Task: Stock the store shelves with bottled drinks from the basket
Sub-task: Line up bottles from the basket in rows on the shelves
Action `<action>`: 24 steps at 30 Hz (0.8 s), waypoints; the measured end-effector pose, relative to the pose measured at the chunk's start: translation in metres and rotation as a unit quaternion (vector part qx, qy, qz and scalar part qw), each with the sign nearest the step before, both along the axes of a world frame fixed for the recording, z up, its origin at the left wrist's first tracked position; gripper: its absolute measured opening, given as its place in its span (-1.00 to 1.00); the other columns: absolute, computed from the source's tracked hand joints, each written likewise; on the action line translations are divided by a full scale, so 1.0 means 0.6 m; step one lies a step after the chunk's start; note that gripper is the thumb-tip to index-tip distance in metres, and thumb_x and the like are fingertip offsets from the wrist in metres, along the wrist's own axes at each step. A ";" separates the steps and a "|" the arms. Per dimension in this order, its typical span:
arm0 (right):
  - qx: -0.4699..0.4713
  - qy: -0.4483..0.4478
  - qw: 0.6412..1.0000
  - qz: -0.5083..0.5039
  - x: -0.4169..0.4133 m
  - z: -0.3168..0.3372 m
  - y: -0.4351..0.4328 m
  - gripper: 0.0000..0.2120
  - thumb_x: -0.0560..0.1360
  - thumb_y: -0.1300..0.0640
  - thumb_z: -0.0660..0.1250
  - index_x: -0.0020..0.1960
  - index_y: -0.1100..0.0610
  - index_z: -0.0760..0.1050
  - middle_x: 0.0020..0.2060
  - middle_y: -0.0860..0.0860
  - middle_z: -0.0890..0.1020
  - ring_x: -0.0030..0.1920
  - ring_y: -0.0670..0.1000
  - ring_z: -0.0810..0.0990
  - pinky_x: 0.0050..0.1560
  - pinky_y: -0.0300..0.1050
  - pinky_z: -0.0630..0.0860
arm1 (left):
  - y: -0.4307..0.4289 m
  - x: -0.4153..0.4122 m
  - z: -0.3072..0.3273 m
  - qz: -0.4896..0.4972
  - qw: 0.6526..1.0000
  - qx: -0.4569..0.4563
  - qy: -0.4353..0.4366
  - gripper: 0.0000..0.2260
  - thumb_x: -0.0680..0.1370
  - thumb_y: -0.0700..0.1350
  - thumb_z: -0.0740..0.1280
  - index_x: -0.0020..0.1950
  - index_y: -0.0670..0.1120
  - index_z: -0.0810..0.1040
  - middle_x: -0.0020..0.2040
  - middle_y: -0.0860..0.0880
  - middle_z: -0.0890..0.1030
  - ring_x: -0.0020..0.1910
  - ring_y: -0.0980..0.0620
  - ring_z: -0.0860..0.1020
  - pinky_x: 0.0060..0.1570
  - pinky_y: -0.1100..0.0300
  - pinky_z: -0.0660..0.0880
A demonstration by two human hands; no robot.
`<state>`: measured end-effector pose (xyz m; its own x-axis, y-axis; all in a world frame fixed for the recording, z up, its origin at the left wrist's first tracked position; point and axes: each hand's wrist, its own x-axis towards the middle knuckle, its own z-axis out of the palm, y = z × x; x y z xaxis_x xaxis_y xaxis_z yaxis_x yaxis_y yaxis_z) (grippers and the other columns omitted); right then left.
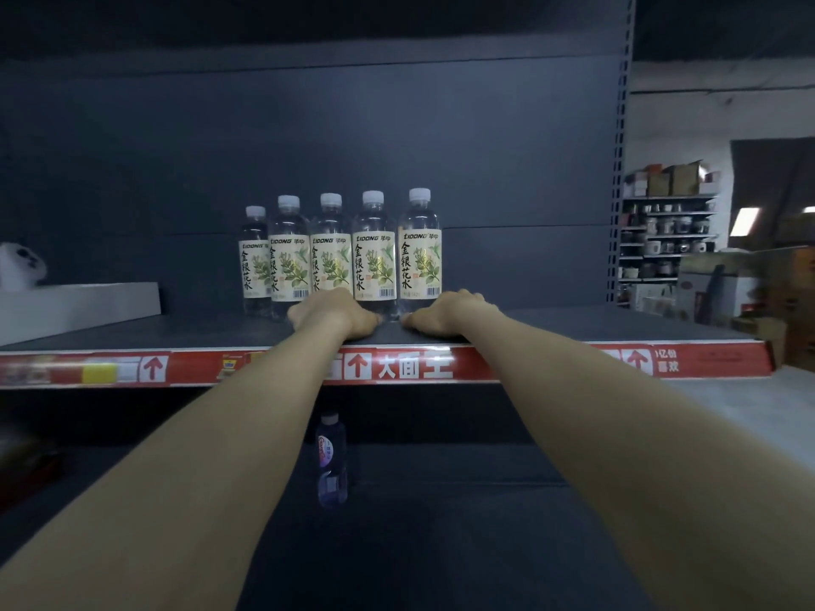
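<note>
I count five clear bottles with cream labels point(330, 258) above the red price strip point(414, 366). Below that strip I see one bottle with a purple label point(331, 456). Two hands show, one left hand point(335, 315) and one right hand point(450, 313), both just above the strip. Above the strip's left end I make out one white tray point(79, 302) and one white object point(20, 264).

My left hand point(333, 317) and right hand point(450, 315) hide their own fingertips (and some bases of the bottles point(375, 253)); the white object point(20, 264) is cut off at the left edge.
</note>
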<state>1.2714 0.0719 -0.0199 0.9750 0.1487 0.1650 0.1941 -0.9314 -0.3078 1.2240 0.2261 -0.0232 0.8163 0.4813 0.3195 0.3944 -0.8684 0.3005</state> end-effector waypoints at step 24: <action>0.265 -0.065 0.934 0.229 -0.355 -0.378 -0.179 -0.83 0.55 0.14 0.36 0.12 0.03 0.65 0.06 -0.07 0.67 0.11 -0.09 0.58 0.12 -0.31 0.48 | -0.124 -0.363 -0.410 -0.305 0.919 -0.133 -0.211 -0.71 0.53 -0.30 0.40 0.16 0.01 0.67 -0.01 0.11 0.66 -0.07 0.23 0.61 -0.04 0.39 0.52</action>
<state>1.0585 -0.0358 -0.2467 0.7956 0.4093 0.4467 0.6031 -0.4652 -0.6480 1.0061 0.1518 -0.2695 0.7908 0.0826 0.6065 -0.3409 -0.7635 0.5485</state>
